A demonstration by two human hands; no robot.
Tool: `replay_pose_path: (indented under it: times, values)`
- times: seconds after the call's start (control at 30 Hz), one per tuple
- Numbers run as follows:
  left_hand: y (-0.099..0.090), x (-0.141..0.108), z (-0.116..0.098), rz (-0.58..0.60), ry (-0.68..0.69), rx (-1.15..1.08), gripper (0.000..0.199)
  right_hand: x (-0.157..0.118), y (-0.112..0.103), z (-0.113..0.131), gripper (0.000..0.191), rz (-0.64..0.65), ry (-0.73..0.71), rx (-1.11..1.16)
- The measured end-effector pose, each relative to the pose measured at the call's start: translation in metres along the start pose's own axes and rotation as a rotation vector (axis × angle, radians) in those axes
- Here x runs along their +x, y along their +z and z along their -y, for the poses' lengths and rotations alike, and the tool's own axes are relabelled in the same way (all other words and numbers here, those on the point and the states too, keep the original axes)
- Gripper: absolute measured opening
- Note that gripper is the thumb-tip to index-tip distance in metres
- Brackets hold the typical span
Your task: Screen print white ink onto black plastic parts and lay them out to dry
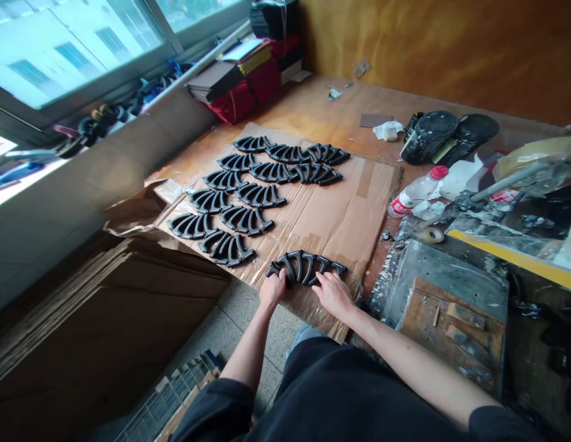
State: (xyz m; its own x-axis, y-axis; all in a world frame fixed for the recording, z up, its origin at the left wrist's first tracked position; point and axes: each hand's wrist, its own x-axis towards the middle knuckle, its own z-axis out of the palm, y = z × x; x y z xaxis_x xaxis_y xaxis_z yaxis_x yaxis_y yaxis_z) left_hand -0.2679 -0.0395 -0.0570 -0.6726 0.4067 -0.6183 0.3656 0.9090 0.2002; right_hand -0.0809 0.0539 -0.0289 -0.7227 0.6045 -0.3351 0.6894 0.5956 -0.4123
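Observation:
A black curved, ribbed piece (pixel 305 267) lies near the front edge of a cardboard sheet (pixel 331 202). My left hand (pixel 272 287) grips its left end with the fingers closed. At its right part, my right hand (pixel 332 293) has its fingertips pressed on the ribs. Several similar black pieces (pixel 253 220) lie in rows farther back on the cardboard, to the left, some overlapping.
Flat cardboard (pixel 105 307) is stacked at the lower left. To the right stand a plastic bottle (pixel 419 191), a tape roll (pixel 431 235) and a metal plate (pixel 460 282). Black shoe-like items (pixel 451 136) and red bundles (pixel 248 92) sit farther back.

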Motion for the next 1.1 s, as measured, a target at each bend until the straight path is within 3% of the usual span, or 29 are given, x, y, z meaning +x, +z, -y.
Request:
replay_pose_path:
  times: [0.2, 0.4, 0.47, 0.57, 0.67, 0.73, 0.87, 1.0, 1.1]
  values:
    - [-0.004, -0.002, -0.002, 0.047, -0.017, -0.013, 0.078, 0.002, 0.001, 0.005, 0.048, 0.031, 0.048, 0.011]
    - [-0.024, 0.008, -0.007, 0.083, 0.040, 0.026, 0.074, 0.008, -0.005, 0.010, 0.056, 0.068, 0.047, 0.014]
    - [-0.026, -0.002, -0.007, 0.021, 0.029, 0.069, 0.073, 0.006, -0.007, 0.009, 0.055, 0.075, 0.029, 0.030]
    - [-0.014, -0.030, -0.011, -0.247, 0.114, 0.109, 0.064, 0.002, -0.009, 0.007, 0.054, 0.073, 0.017, 0.049]
    - [0.010, -0.054, -0.020, -0.417, 0.404, 0.099, 0.053, -0.001, -0.010, 0.007, 0.054, 0.075, 0.015, 0.056]
    - [0.027, -0.058, -0.029, -0.421, 0.523, 0.123, 0.053, 0.000, -0.010, 0.007, 0.054, 0.079, 0.019, 0.058]
    - [0.046, -0.048, -0.041, -0.398, 0.506, 0.171, 0.058, 0.002, -0.010, 0.005, 0.053, 0.081, 0.002, 0.065]
    - [0.045, -0.039, -0.042, -0.390, 0.492, 0.183, 0.057, 0.000, -0.009, -0.001, 0.053, 0.070, -0.036, 0.104]
    - [0.030, -0.029, -0.044, -0.417, 0.527, 0.196, 0.055, -0.007, -0.011, -0.006, 0.051, 0.044, -0.072, 0.167]
